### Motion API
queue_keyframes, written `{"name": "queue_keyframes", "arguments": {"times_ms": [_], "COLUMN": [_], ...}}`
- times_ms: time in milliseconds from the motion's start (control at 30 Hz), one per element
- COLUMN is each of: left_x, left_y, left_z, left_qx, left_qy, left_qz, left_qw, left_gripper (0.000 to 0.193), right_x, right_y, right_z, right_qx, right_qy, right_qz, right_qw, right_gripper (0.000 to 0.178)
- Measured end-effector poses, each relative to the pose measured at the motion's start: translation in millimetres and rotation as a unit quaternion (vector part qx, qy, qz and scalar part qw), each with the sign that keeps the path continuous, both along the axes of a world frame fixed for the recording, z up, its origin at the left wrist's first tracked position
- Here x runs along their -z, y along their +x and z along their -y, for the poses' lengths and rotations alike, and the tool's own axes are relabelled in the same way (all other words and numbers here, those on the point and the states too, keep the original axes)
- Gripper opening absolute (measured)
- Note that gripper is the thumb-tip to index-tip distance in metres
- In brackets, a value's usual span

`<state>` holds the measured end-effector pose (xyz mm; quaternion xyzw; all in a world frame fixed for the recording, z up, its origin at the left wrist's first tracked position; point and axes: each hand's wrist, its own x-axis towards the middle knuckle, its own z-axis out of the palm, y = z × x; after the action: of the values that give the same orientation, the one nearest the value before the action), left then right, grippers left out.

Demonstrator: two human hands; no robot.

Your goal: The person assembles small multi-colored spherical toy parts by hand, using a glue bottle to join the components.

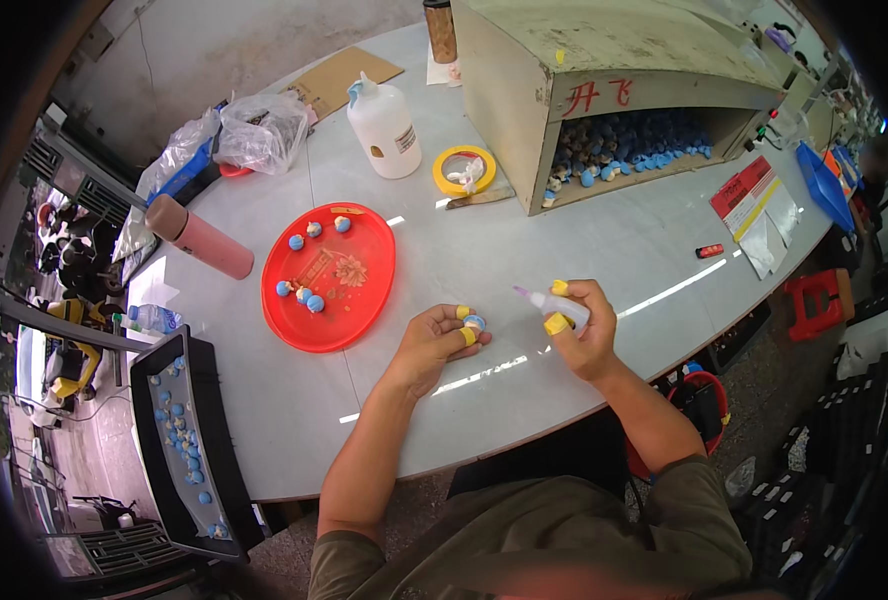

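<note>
Near the front of the grey table, my left hand (431, 347) pinches a small blue and white figure piece (475, 322) between fingertips wrapped in yellow tape. To its right, my right hand (590, 338) is closed around a small translucent squeeze bottle (571, 308) with a thin purplish nozzle. The nozzle points left, toward the piece, and a gap separates the two. Yellow tape also covers fingertips of that hand. Left of my hands lies a red round tray (364, 312) carrying several similar blue pieces (304, 295).
A beige box shelf (509, 110) full of blue pieces stands at the back right. Behind the tray are a white bottle (384, 130), a yellow tape roll (448, 185) and a pink flask (204, 240). A black bin (226, 450) with more pieces sits at the left edge.
</note>
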<state>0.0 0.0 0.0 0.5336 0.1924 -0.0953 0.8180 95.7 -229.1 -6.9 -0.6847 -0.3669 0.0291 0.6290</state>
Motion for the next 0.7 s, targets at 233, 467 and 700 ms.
{"name": "queue_keyframes", "arguments": {"times_ms": [233, 467, 700], "left_x": [-12, -5, -6], "left_y": [1, -2, 2], "left_z": [5, 2, 10], "left_qx": [-0.014, -0.021, -0.04], "left_qy": [-0.017, 0.005, -0.011], "left_qz": [-0.003, -0.004, -0.007], "left_qw": [1.0, 1.0, 0.999], "left_gripper": [0.033, 0.029, 0.022], "right_x": [-18, 13, 40], "right_y": [38, 125, 143], "right_z": [68, 197, 247], "right_qx": [0.173, 0.517, 0.6], "right_qy": [-0.009, -0.152, -0.23], "right_qz": [-0.091, 0.029, 0.059], "right_qw": [0.981, 0.842, 0.764], "right_gripper": [0.033, 0.016, 0.044]}}
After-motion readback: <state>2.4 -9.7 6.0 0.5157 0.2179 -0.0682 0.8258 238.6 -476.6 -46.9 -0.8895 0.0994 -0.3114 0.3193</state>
